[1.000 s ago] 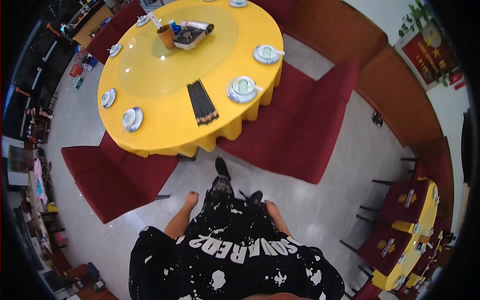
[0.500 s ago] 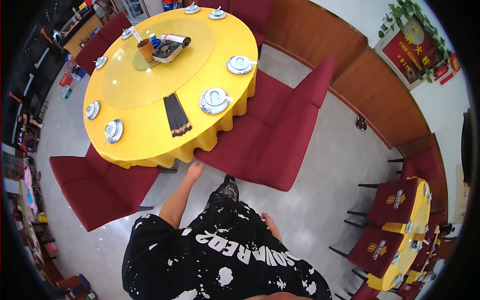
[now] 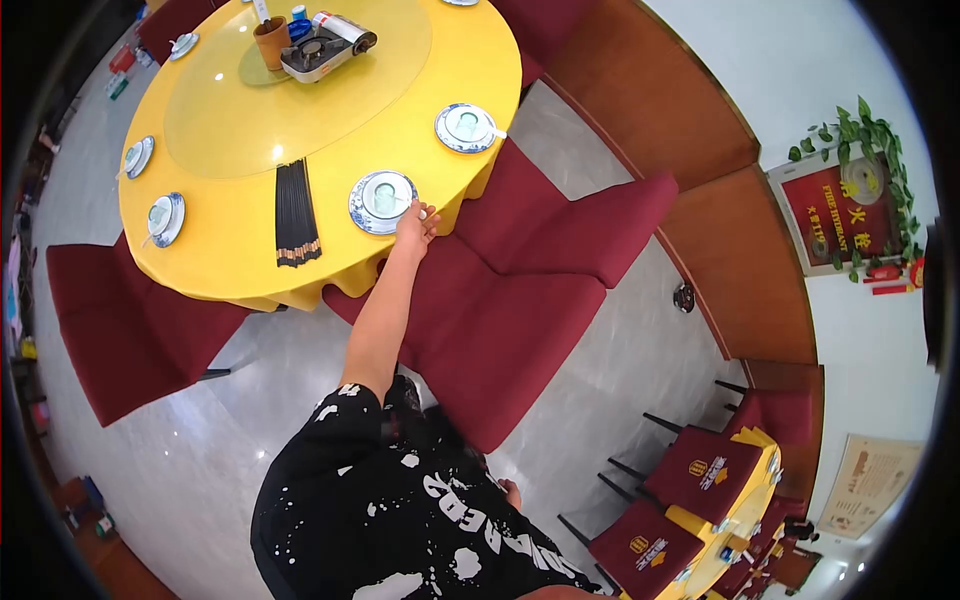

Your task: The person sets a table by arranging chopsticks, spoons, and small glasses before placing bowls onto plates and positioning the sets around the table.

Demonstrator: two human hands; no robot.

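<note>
My left hand (image 3: 416,224) reaches to the table edge, its fingers closed on the white spoon (image 3: 408,205) at the nearest place setting. That setting is a blue-and-white plate (image 3: 362,218) with a smaller dish and a bowl (image 3: 386,193) stacked on it. To the left of the setting lies a bundle of black chopsticks (image 3: 294,215) with gold-coloured bands, flat on the yellow tablecloth (image 3: 225,240). My right hand (image 3: 510,493) hangs low beside my body; only part of it shows and its fingers are mostly hidden.
Dark red chairs (image 3: 520,330) stand against the table right in front of me, and another chair (image 3: 130,330) is at left. The glass turntable (image 3: 370,110) carries a portable gas stove (image 3: 325,52) and a brown pot (image 3: 272,45). Another set table (image 3: 745,515) stands at lower right.
My left hand has risen from beside the chair seat to the spoon at the nearest setting. My body has come closer to the table and the view has turned.
</note>
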